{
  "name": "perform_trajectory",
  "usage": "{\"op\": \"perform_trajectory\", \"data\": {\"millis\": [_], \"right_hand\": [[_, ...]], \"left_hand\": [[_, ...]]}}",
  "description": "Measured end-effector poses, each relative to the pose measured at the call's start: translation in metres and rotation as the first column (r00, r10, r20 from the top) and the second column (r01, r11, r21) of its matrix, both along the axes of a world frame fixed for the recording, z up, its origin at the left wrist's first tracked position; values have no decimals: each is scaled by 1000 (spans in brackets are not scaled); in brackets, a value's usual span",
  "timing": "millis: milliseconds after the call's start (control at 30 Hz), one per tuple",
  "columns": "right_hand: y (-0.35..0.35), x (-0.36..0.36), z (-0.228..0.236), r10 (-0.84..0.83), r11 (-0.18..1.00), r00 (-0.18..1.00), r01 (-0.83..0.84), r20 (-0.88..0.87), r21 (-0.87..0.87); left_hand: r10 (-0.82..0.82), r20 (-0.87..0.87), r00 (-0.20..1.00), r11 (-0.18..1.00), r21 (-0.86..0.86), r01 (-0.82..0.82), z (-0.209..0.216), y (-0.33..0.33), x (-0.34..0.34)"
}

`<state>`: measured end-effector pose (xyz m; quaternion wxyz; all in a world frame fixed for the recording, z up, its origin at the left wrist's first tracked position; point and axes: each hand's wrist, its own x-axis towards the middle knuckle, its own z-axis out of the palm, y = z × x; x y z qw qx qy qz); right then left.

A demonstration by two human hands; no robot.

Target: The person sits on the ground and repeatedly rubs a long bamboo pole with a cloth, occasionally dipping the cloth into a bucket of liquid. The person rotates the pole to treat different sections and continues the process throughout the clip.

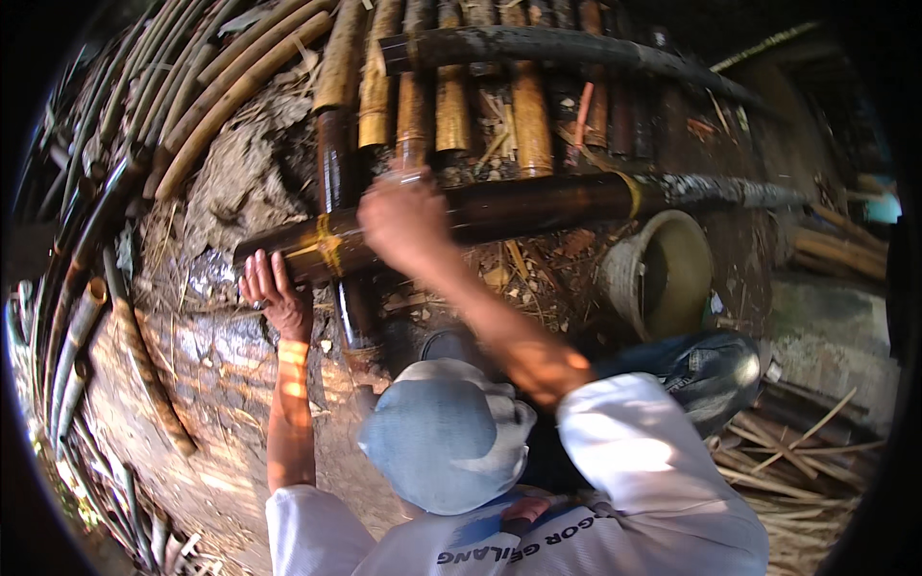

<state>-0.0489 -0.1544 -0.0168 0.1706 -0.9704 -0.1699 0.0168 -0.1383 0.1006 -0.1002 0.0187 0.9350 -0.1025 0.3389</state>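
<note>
A thick, wet, dark brown bamboo pole (538, 204) lies crosswise before me, with yellowish bands at its joints. My left hand (279, 293) grips its left end, the fingers laid over the near side. Closed into a fist, my right hand (405, 213) is on the pole right of the left yellowish joint. It is smeared by motion, and what it holds is hidden; a pale bit shows at its far edge. A narrower dark bamboo piece (351, 312) runs beneath the pole, away from me.
A pale bucket (663, 274) lies tipped near the pole's right part. Beyond it are several cut bamboo lengths (531, 115) in a row, with a dark pole (567, 48) across them. More bamboo poles (230, 96) lie at left, and split strips (797, 451) at lower right.
</note>
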Motion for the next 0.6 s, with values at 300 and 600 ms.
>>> {"op": "perform_trajectory", "data": {"millis": [300, 600], "right_hand": [[-155, 2, -14, -323, 764, 933, 160, 156, 625], [-519, -137, -40, -691, -185, 189, 886, -697, 424]], "left_hand": [[-34, -31, 999, 997, 63, 36, 40, -9, 37], [14, -553, 833, 995, -71, -65, 83, -6, 66]]}}
